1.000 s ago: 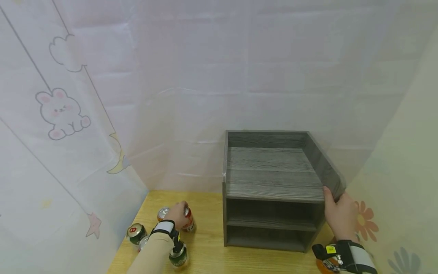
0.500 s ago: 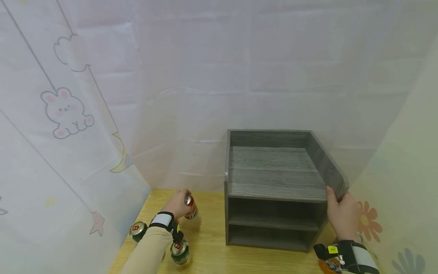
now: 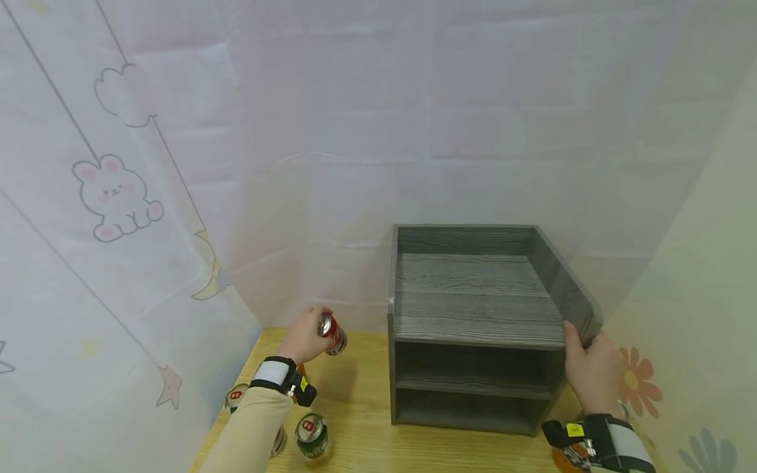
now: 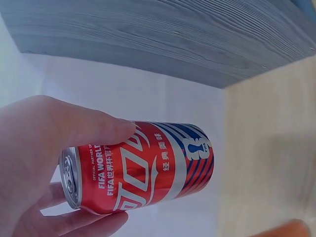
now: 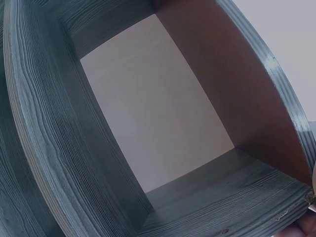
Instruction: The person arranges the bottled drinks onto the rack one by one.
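My left hand (image 3: 304,337) grips a red drink can (image 3: 333,334) and holds it in the air, left of the grey wooden shelf unit (image 3: 473,309). The left wrist view shows the red can (image 4: 140,168) lying sideways between my thumb and fingers (image 4: 79,128), with the shelf's side panel (image 4: 158,39) beyond it. My right hand (image 3: 588,371) grips the front right corner of the shelf's top tray. In the right wrist view I look into a shelf compartment (image 5: 148,123); only a fingertip shows at the edge.
Other cans stand on the wooden table (image 3: 361,427) at the front left: a green one (image 3: 311,435), another (image 3: 235,397) near the curtain, one (image 3: 278,441) partly behind my sleeve. White curtains hang at the back and left, a flowered one at the right.
My left hand has lifted the red can off the table and carried it up and rightward towards the shelf. The right hand has stayed on the shelf corner.
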Tool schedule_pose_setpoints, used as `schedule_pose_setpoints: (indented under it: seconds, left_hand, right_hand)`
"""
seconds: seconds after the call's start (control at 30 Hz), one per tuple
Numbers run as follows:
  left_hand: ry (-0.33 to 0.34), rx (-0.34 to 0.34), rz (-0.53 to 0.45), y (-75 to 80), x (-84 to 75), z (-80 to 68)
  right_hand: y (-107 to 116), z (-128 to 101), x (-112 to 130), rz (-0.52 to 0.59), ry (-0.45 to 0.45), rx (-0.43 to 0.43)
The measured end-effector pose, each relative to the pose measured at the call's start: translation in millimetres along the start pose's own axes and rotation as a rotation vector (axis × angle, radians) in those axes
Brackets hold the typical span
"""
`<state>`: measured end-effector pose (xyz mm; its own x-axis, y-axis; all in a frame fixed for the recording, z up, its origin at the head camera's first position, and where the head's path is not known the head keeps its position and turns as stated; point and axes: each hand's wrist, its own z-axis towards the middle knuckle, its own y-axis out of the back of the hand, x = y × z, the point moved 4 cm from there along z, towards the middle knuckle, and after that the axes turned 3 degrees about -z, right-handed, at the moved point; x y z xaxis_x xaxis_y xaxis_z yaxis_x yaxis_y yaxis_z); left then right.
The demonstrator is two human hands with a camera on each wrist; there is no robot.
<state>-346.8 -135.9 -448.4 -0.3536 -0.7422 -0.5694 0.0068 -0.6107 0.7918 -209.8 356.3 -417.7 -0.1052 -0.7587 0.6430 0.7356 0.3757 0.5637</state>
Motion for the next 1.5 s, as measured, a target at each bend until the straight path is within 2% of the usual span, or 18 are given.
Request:
schedule_pose_setpoints:
  seconds: [0.3,0.67,0.9,1.17,1.5]
  left_hand:
    - [-0.076,-0.043,0.011,25.4,-37.5,5.3]
    - [-0.266,-0.164,0.032,63.6,-88.4,2.1]
    - [-0.371,-0.253,0.07,84.3,-114.7,-2.5]
    - [-0.485,-0.346,0.082,100.6,-139.0,-10.9]
    - [-0.583,-0.398,0.064,116.3,-169.3,-17.5]
  right_hand:
    - [-1,0,-4,0.004,-0.056,0.037]
    - [-4,1,-3,0.01,-0.032,0.023]
    - [-2,0,-3,0.021,-0.052,0.027]
    - [-2,0,-3,0.028,-0.028,0.007]
    - [-2,-1,-2,0.027,-0.035,0.024]
